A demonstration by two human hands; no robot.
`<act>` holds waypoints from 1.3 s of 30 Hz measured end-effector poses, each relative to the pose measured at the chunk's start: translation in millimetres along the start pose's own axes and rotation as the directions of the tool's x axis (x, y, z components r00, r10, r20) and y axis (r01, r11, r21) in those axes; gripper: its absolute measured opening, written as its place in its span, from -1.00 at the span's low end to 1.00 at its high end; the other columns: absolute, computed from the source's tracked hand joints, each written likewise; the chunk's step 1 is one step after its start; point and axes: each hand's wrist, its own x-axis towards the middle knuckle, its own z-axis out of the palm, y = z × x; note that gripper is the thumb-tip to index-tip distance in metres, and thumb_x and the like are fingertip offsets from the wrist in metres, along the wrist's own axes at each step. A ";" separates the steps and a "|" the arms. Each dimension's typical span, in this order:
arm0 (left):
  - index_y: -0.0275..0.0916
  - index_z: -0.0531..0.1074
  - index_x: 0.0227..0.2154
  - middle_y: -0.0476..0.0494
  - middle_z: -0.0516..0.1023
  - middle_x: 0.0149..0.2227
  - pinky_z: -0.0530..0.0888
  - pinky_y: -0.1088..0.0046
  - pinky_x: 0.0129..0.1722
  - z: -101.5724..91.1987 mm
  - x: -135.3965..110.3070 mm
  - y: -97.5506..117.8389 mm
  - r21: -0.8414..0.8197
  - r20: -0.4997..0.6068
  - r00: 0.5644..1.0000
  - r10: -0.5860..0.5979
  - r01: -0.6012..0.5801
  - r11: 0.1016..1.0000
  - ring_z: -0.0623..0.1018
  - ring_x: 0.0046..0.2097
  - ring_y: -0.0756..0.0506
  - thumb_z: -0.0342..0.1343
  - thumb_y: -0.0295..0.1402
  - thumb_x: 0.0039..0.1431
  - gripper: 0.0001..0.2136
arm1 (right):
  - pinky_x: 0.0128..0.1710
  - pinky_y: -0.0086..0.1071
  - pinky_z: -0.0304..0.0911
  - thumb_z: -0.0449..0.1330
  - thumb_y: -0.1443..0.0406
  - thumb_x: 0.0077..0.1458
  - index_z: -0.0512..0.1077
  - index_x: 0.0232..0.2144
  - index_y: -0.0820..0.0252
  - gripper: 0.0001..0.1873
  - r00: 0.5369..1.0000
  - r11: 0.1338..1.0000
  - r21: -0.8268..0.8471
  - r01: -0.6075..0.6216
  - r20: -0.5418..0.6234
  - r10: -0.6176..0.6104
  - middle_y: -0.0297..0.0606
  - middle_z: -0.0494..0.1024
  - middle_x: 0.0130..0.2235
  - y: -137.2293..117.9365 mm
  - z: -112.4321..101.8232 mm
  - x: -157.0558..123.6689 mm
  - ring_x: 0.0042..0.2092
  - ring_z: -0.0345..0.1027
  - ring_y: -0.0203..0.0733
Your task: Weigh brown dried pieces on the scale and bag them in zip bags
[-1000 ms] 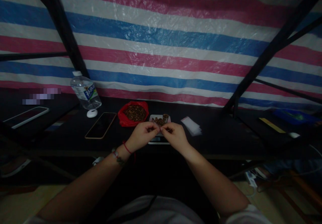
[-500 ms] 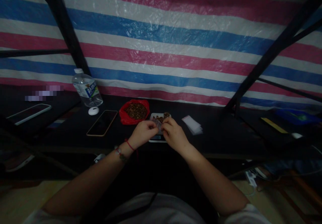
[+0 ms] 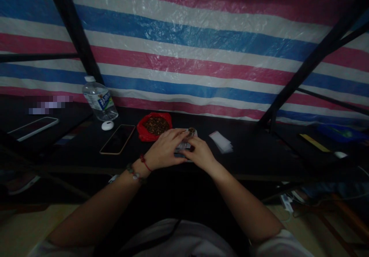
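Starting at the left, a clear bottle [image 3: 100,101] stands at the back of the bench [image 3: 248,149], a small white case [image 3: 107,125] just in front of it, a dark-screened phone [image 3: 117,139] lying beside that. Next comes the red bag [image 3: 142,132], mouth wide, full of brown pieces [image 3: 157,125]. And here's the action! The left hand [image 3: 165,148] arches over the scale [image 3: 180,155], fingers and thumb apart around what looks like a little clear bag [image 3: 182,146]. The right hand [image 3: 201,155] meets it from the other side, fingertips at the plastic; how firmly either hand grasps, I cannot tell. My read: this is the bag-handling step, opening or shaping it, right above the scale. The next move calls for a steady hold and a clear mouth, with no knock to the small metal cup [image 3: 191,131] just behind. Finally, right of the hands, thin white packets [image 3: 221,142] lie fanned out.
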 end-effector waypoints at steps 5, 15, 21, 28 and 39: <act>-0.18 0.33 0.05 -0.21 0.50 -0.04 0.21 0.13 0.13 -0.7 -2.0 -18.2 0.036 0.166 0.986 0.012 -0.018 0.999 0.45 0.00 -0.25 0.24 -0.15 -0.05 -0.44 | -0.13 -0.31 0.27 0.30 0.36 -0.09 0.52 -0.26 0.20 -0.76 0.997 0.993 0.113 -0.046 0.066 0.038 -0.22 0.56 -0.22 -5.9 4.3 0.4 -0.18 0.40 -0.17; -0.22 0.38 -0.07 -0.21 0.51 -0.11 0.40 0.26 -0.07 -0.3 -4.8 -34.5 -0.010 0.118 0.991 -0.070 0.072 0.997 0.50 -0.08 -0.23 0.20 -0.08 -0.05 -0.51 | -0.33 -0.39 0.24 0.21 0.25 0.05 0.47 -0.26 0.15 -0.82 0.995 0.979 0.199 -0.049 -0.071 0.064 -0.28 0.50 -0.27 16.9 11.4 7.6 -0.36 0.32 -0.29; -0.27 0.37 -0.10 -0.23 0.51 -0.14 0.43 0.30 -0.15 9.8 -6.6 -53.8 -0.053 0.076 0.977 -0.202 0.206 0.977 0.52 -0.15 -0.20 0.17 -0.11 -0.02 -0.55 | 0.01 -0.17 0.21 0.31 0.18 -0.12 0.34 0.01 0.22 -0.39 0.928 0.984 0.054 -0.170 -0.327 0.178 -0.06 0.39 0.03 93.7 9.1 31.7 0.04 0.26 -0.03; -0.23 0.39 -0.18 -0.16 0.51 -0.26 0.42 0.33 -0.26 23.6 -10.6 -70.0 0.040 -0.009 0.939 -0.344 0.344 0.938 0.52 -0.25 -0.17 0.13 -0.02 0.00 -0.58 | -0.01 -0.19 0.22 0.30 0.18 -0.11 0.48 -0.20 0.17 -0.63 0.975 0.989 0.033 -0.145 -0.163 0.148 -0.20 0.54 -0.16 126.0 22.6 48.6 -0.08 0.38 -0.10; -0.26 0.34 -0.05 -0.20 0.49 -0.09 0.40 0.29 -0.05 22.4 27.6 -86.4 -0.094 -0.138 0.964 -0.225 0.214 0.972 0.49 -0.08 -0.19 0.13 -0.06 0.03 -0.52 | 0.01 -0.17 0.28 0.32 0.17 -0.14 0.47 -0.16 0.15 -0.57 0.949 0.901 0.425 -0.087 -0.240 0.204 -0.25 0.58 -0.17 136.3 14.8 96.9 -0.12 0.45 -0.14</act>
